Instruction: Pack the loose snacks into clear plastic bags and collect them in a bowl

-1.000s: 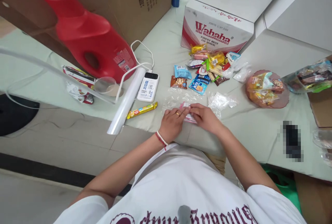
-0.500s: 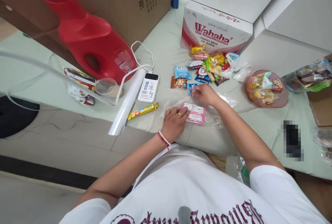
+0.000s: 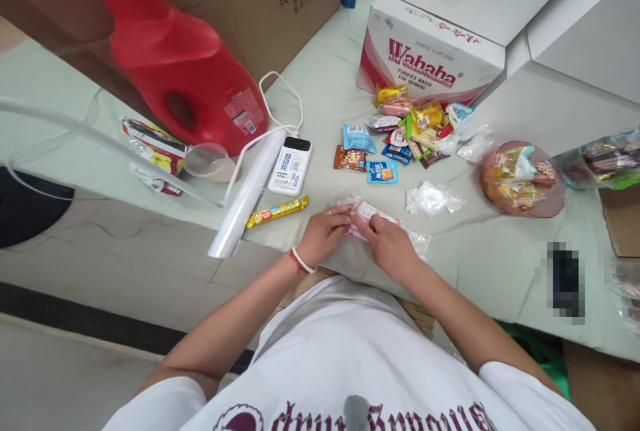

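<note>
Pinching a pink snack packet point(image 3: 373, 216) between both hands at the near edge of the tabletop point(image 3: 320, 94): left hand point(image 3: 323, 234) grips its left end, right hand point(image 3: 390, 248) covers the right part, clear plastic bag point(image 3: 417, 241) under and around it. Judgement: keep the left hand anchoring the bag mouth, slide the packet in flat with the right, avoid bunching the film. Blue snack packet point(image 3: 382, 172) lies just beyond, yellow candy bar point(image 3: 277, 211) to the left.

Both forearms are reaching forward and the left hand point(image 3: 323, 236) and right hand point(image 3: 390, 248) are meeting, fingers bent (fingertips almost touching).
</note>
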### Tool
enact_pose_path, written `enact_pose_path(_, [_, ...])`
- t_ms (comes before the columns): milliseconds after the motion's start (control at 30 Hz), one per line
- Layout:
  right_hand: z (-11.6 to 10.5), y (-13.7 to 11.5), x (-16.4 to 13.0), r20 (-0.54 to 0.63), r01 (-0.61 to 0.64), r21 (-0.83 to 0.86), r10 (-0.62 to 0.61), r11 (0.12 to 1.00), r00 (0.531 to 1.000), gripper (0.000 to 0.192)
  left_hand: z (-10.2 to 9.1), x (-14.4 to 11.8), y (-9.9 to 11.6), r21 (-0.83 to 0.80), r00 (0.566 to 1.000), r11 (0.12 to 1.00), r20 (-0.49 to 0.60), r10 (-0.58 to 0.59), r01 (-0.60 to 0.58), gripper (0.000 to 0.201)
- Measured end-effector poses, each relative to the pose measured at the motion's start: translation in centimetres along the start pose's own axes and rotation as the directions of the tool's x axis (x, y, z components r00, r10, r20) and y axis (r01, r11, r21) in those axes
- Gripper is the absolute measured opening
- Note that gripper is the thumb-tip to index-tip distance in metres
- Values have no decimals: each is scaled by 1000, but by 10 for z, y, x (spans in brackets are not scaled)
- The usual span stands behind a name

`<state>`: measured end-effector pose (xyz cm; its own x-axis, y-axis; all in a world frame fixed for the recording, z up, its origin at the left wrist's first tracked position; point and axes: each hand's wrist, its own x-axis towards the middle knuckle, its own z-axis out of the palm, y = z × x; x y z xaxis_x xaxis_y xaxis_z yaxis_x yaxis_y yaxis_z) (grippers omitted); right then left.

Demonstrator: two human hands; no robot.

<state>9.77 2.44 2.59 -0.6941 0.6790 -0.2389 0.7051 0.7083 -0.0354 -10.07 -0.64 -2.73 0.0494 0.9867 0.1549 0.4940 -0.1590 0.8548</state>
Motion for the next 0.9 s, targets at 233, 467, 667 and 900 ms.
enact_pose_path(233, [9, -6, -3, -103, 11, 15, -9, 1000, 995, 60, -27, 56, 6, 6, 982, 1000, -190, -16, 18, 59])
enact_pose_path(467, [17, 2, -2, -176, 31, 155, -3, 987, 984, 65, -55, 83, -12, 2, 959, 995, 266, 96, -100, 22])
enact_pose_path(667, [22, 9, -12, -277, 148, 411, -32, 900, 960, 47, -61, 52, -14, 231, 984, 971, 152, -91, 54, 22])
enact_pose_path(900, [31, 5, -25, -377, 175, 436, 2, 883, 926, 43, -46, 49, 11, 441, 976, 890, 112, -185, 118, 14])
